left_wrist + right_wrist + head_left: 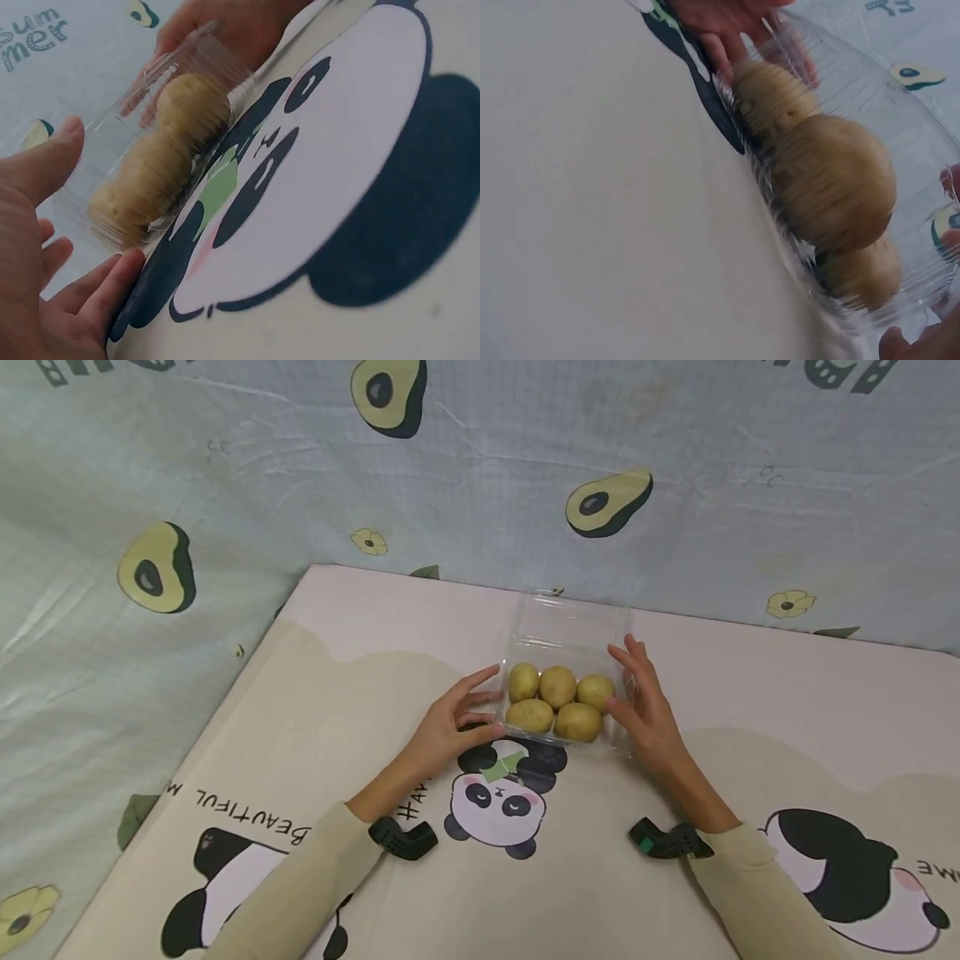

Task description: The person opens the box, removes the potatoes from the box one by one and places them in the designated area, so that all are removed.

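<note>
A clear plastic clamshell box (615,735) lies on the table with its lid (573,620) tipped back toward the wall. Inside sit several yellow-brown potatoes (557,687), three behind and the others in front; the right wrist view also shows these potatoes (836,180) through the ribbed wall. At the box's left side is my left hand (453,718), fingers spread and thumb by the front corner. My right hand (651,714) flanks the right side, fingers loosely extended and thumb near the rim. Neither hand is curled round the box; whether the fingertips touch it I cannot tell.
A pale cloth (570,893) printed with pandas covers the table. Right behind the box, the table's back edge meets a hanging sheet (480,485) with avocado prints. Black camera mounts (405,839) are worn on both wrists.
</note>
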Action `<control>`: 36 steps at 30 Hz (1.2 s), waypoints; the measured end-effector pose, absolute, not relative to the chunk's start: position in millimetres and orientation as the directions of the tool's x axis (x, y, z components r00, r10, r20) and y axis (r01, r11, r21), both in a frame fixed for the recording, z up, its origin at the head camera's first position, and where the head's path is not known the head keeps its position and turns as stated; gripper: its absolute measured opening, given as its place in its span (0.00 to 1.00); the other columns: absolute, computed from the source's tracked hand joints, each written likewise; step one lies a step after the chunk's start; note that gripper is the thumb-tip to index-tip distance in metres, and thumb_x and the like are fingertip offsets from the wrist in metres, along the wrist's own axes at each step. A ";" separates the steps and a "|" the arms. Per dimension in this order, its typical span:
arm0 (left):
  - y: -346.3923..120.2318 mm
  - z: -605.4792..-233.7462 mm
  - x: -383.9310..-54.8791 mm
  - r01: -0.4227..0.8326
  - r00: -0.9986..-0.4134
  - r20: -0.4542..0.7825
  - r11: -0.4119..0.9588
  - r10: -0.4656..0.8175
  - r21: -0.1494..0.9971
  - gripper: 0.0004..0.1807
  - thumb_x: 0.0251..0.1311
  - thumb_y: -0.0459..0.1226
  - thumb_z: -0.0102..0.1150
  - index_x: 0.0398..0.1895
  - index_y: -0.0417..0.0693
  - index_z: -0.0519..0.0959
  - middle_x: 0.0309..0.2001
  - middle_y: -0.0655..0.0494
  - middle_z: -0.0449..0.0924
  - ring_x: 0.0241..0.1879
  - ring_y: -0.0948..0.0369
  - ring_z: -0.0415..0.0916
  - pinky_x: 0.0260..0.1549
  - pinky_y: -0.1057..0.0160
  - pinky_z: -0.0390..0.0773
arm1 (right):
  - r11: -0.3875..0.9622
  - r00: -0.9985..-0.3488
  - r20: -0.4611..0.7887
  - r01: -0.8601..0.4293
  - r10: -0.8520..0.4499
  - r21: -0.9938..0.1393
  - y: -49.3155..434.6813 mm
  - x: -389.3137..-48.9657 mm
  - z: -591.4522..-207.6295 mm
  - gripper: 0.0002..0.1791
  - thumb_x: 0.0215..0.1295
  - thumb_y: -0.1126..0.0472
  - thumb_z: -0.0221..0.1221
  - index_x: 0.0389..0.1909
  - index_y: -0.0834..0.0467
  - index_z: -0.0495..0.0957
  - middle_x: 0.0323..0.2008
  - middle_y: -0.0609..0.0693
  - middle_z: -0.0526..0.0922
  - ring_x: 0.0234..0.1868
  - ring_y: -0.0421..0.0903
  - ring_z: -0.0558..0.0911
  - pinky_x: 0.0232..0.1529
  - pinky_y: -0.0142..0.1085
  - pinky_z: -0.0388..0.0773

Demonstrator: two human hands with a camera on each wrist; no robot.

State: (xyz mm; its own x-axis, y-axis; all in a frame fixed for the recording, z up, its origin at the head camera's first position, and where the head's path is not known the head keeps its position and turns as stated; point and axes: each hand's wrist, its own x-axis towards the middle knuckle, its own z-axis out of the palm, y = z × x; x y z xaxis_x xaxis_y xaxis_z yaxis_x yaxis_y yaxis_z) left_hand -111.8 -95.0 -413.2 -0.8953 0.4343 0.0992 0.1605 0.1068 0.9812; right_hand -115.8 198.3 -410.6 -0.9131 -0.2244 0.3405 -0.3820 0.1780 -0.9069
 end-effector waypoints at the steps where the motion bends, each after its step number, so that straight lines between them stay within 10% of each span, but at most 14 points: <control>1: -94.7 -410.2 -110.8 0.184 -0.890 0.106 0.137 0.443 0.973 0.40 0.59 0.28 0.63 0.74 0.50 0.57 0.69 0.45 0.60 0.59 0.49 0.72 0.54 0.59 0.75 | 0.200 -0.913 0.336 -0.383 -0.230 -0.902 199.3 -115.7 -410.1 0.32 0.64 0.73 0.51 0.70 0.62 0.59 0.75 0.53 0.43 0.74 0.48 0.33 0.70 0.56 0.37; 8: -91.4 -387.5 -101.2 0.297 -0.868 0.165 0.223 0.468 0.929 0.36 0.63 0.28 0.57 0.73 0.39 0.56 0.70 0.42 0.58 0.61 0.45 0.68 0.55 0.54 0.74 | 0.468 -0.853 0.439 -0.522 -0.284 -0.713 210.3 -115.4 -397.0 0.31 0.59 0.65 0.62 0.65 0.58 0.68 0.73 0.53 0.53 0.74 0.53 0.45 0.67 0.62 0.47; 17: -90.0 -387.0 -100.3 0.274 -0.876 0.152 0.213 0.457 0.938 0.36 0.62 0.27 0.59 0.72 0.38 0.57 0.69 0.44 0.60 0.61 0.45 0.68 0.56 0.54 0.73 | 0.387 -0.769 0.525 -0.638 -0.364 -0.666 200.6 -97.3 -366.4 0.31 0.47 0.81 0.66 0.56 0.68 0.73 0.54 0.60 0.76 0.53 0.52 0.76 0.53 0.35 0.77; 36: -94.2 -423.8 -117.1 0.253 -0.884 0.155 0.175 0.440 0.951 0.39 0.60 0.29 0.62 0.74 0.49 0.57 0.70 0.54 0.60 0.62 0.52 0.69 0.56 0.58 0.73 | 0.370 -0.721 0.485 -0.680 -0.495 -0.633 203.0 -107.1 -363.4 0.25 0.42 0.79 0.70 0.46 0.66 0.79 0.40 0.59 0.81 0.32 0.48 0.79 0.35 0.31 0.79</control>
